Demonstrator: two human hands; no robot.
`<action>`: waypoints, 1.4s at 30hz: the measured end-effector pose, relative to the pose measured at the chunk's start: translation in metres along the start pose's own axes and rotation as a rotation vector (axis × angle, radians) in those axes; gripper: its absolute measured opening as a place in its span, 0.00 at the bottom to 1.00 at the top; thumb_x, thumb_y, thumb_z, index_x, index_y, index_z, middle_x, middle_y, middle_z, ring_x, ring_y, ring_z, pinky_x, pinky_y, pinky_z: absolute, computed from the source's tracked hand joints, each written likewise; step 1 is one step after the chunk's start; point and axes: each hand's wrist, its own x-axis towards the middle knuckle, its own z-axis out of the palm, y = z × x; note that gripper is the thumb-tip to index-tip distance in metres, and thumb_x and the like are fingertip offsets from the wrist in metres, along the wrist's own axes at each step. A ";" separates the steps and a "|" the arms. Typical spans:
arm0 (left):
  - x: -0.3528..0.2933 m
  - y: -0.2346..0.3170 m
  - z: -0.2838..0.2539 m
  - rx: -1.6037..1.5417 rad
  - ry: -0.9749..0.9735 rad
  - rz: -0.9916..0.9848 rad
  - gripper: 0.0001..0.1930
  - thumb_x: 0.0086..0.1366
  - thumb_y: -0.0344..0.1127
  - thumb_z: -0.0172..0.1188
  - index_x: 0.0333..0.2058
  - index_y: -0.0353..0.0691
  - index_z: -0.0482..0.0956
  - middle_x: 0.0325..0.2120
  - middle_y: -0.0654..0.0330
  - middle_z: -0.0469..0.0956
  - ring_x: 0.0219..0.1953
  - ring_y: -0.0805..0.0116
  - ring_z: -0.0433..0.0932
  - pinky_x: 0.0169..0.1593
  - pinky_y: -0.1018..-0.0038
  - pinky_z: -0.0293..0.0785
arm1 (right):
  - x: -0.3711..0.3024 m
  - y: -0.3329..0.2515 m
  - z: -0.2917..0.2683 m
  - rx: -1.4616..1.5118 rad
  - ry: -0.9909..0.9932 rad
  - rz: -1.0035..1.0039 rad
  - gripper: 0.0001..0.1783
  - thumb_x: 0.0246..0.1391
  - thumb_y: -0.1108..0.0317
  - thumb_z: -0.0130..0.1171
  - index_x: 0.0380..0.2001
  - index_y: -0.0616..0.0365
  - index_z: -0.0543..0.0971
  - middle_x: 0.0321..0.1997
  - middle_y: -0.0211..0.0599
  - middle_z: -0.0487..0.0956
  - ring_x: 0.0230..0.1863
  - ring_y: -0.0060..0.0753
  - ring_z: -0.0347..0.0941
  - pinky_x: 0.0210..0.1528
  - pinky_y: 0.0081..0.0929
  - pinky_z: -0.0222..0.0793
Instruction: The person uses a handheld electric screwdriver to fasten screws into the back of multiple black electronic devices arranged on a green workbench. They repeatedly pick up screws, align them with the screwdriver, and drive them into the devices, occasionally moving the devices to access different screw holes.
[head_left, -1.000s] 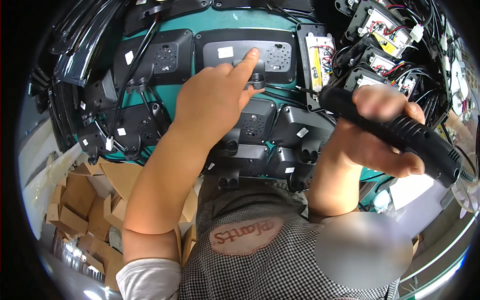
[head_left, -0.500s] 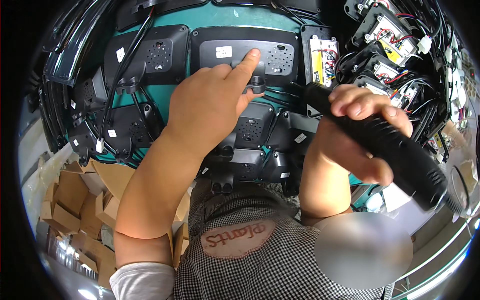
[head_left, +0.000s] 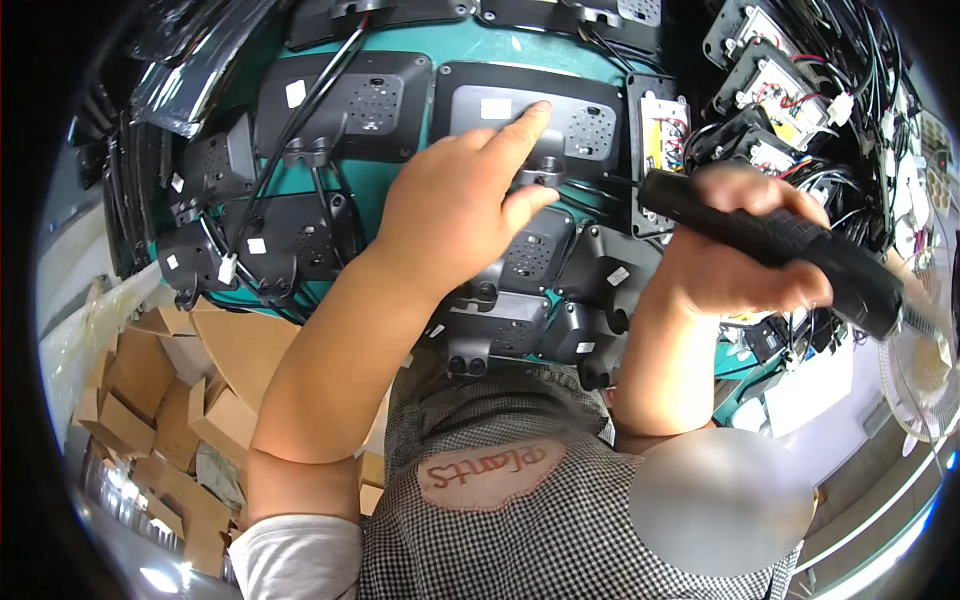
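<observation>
A black plastic housing (head_left: 620, 95) lies back side up on the green table, with a white label and a perforated area on its raised middle. My left hand (head_left: 460, 205) rests over its near left part. The index finger is stretched along the raised panel and the thumb stands apart by the black hinge bracket (head_left: 541, 172); the other fingers are mostly hidden. My right hand (head_left: 740, 245) is wrapped around a black electric screwdriver (head_left: 860, 285), slightly blurred. Its thin bit points left, near the housing's right corner; whether it touches a screw I cannot tell.
Similar housings (head_left: 345, 110) with cables lie to the left, behind and nearer me. Open units with wired circuit boards (head_left: 785, 85) crowd the right. Black plastic-wrapped parts (head_left: 190, 85) stand far left. Cardboard boxes (head_left: 145, 385) sit below left, and a fan (head_left: 918, 380) is at the right.
The table and its housings have shifted slightly right in the picture. The screwdriver has tilted closer to level, and its bit now shows near the housing. My left hand stays on the same housing.
</observation>
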 end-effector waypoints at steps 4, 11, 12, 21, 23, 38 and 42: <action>-0.016 0.001 -0.024 -0.720 -0.139 -0.312 0.24 0.61 0.41 0.56 0.54 0.38 0.67 0.20 0.68 0.59 0.22 0.77 0.61 0.26 0.79 0.61 | 0.012 -0.030 0.023 0.225 -0.148 0.062 0.45 0.43 0.25 0.45 0.49 0.54 0.71 0.28 0.36 0.73 0.24 0.34 0.70 0.28 0.32 0.68; -0.028 0.010 -0.030 -1.784 -0.101 -0.483 0.41 0.65 0.64 0.28 0.60 0.28 0.53 0.56 0.46 0.64 0.59 0.54 0.61 0.59 0.64 0.57 | 0.009 -0.045 0.066 0.481 -0.380 0.296 0.40 0.43 0.34 0.55 0.46 0.61 0.71 0.31 0.34 0.70 0.28 0.30 0.67 0.35 0.30 0.61; -0.030 0.010 -0.030 -1.788 -0.091 -0.477 0.41 0.65 0.64 0.28 0.60 0.28 0.52 0.56 0.46 0.63 0.59 0.54 0.61 0.59 0.64 0.57 | 0.008 -0.043 0.071 0.484 -0.376 0.302 0.40 0.43 0.34 0.55 0.46 0.61 0.71 0.31 0.34 0.70 0.28 0.30 0.67 0.35 0.30 0.61; -0.037 0.012 -0.034 -1.646 -0.128 -0.360 0.38 0.67 0.61 0.27 0.61 0.31 0.50 0.55 0.43 0.62 0.55 0.63 0.63 0.53 0.69 0.61 | -0.003 -0.020 0.091 0.488 -0.399 0.333 0.42 0.42 0.30 0.53 0.47 0.58 0.71 0.31 0.33 0.71 0.27 0.29 0.69 0.33 0.30 0.66; -0.038 0.009 -0.035 -1.641 -0.109 -0.375 0.34 0.68 0.57 0.31 0.59 0.31 0.54 0.51 0.46 0.66 0.51 0.66 0.66 0.50 0.71 0.64 | -0.004 -0.019 0.093 0.485 -0.394 0.332 0.42 0.42 0.30 0.54 0.46 0.58 0.71 0.31 0.33 0.72 0.27 0.28 0.68 0.33 0.29 0.66; -0.042 -0.005 -0.038 -1.505 0.026 -0.697 0.09 0.64 0.31 0.53 0.38 0.30 0.75 0.25 0.59 0.74 0.19 0.79 0.66 0.21 0.84 0.62 | 0.019 -0.024 0.088 0.500 -0.369 0.349 0.39 0.41 0.34 0.57 0.42 0.59 0.72 0.30 0.32 0.72 0.27 0.28 0.69 0.32 0.27 0.63; -0.038 0.000 -0.045 -1.531 0.001 -0.732 0.09 0.64 0.31 0.52 0.36 0.30 0.75 0.24 0.59 0.74 0.19 0.80 0.66 0.21 0.86 0.60 | 0.019 -0.021 0.091 0.486 -0.356 0.333 0.39 0.41 0.34 0.58 0.43 0.59 0.72 0.29 0.31 0.72 0.26 0.27 0.69 0.32 0.26 0.62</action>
